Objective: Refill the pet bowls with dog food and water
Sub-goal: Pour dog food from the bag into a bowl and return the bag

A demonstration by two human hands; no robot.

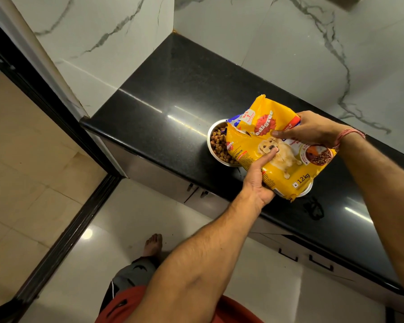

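Observation:
A yellow dog food bag (287,157) lies tilted over the black counter, its open mouth down to the left above a steel bowl (210,141). Brown kibble (218,145) fills the visible part of that bowl. My left hand (258,177) grips the bag's near lower edge, thumb pressed on the printed dog. My right hand (313,131) holds the bag's far upper side. Under the bag's right end a second steel bowl (306,191) shows only a sliver of rim; its inside is hidden.
The black granite counter (173,108) runs from the marble wall corner toward the lower right, with cabinet handles (320,264) below its front edge. A dark smudge (313,207) marks the counter right of the bag. My bare foot (153,244) stands on the glossy floor.

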